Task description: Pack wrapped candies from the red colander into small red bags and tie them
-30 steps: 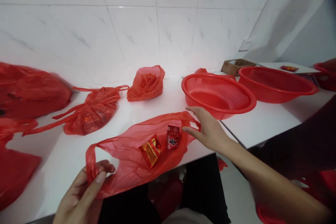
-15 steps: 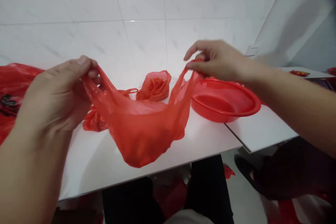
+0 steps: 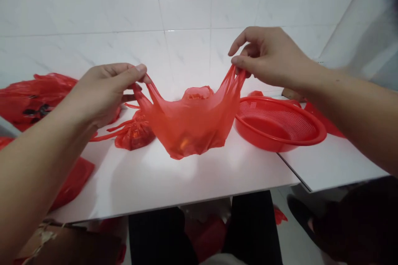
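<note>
Between my hands a thin red plastic bag (image 3: 192,124) hangs stretched above the white table (image 3: 186,186). My left hand (image 3: 108,87) is closed on one handle of it, thumb against fingers. The other handle is pinched by my right hand (image 3: 264,56), whose index finger sticks out. Something orange and shiny shows dimly through the bag's bottom; I cannot make out what it is. Left of the bag sits a small tied red bag (image 3: 135,132) with long loose ends. Another crumpled red bag (image 3: 199,92) is partly hidden behind the held one.
A red plastic basket (image 3: 280,126) with mesh sides stands at the right, near the joint between two tables. Larger red bags (image 3: 40,95) lie at the far left. A tiled wall (image 3: 186,0) rises behind. Below at left is a cardboard box (image 3: 71,244).
The bag has been raised and spread wider, its bottom drawn up and flatter. Both hands have risen in view, and my view has shifted a little to the left.
</note>
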Available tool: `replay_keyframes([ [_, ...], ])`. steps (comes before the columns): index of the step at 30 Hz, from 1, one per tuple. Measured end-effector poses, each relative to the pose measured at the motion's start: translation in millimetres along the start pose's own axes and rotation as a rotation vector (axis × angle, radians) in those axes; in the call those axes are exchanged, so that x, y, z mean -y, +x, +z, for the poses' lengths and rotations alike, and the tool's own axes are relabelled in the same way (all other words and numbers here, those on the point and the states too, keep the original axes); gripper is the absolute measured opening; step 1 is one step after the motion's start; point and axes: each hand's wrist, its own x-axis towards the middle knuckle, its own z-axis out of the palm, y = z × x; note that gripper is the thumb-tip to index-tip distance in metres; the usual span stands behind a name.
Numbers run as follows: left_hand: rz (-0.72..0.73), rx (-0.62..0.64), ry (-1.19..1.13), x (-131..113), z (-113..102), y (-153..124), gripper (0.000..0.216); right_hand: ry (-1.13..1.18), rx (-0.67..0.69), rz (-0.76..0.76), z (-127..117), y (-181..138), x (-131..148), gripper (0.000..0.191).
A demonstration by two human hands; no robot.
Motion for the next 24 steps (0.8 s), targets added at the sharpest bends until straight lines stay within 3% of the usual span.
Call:
replay_keyframes([
  [2, 0.042, 0.027, -0.056, -4, 1, 0, 0.028, 0.006, -0.024, -0.014, 2, 3, 1, 0.014],
  [6, 0.021, 0.273, -0.209, -6, 14, -4, 0.033, 0.121, 0.041, -0.061, 17, 9, 19, 0.008],
  [9, -0.056, 0.47, -0.115, -4, 31, -10, 0.051, 0.254, 0.147, -0.089, 41, 12, 43, 0.01],
  [12, -0.115, 0.614, 0.058, -1, 46, -17, 0.032, 0.338, 0.207, -0.156, 67, 11, 63, 0.01],
  [17, -0.226, 0.524, 0.125, 10, 51, -23, 0.035, 0.383, 0.235, -0.158, 86, 0, 59, 0.021],
  [22, -0.395, 0.497, -0.009, 20, 48, -29, 0.041, 0.393, 0.461, -0.064, 96, -16, 27, 0.024],
  [24, -0.412, 0.503, -0.043, 21, 48, -31, 0.044, 0.423, 0.419, -0.062, 98, -24, 23, 0.021],
])
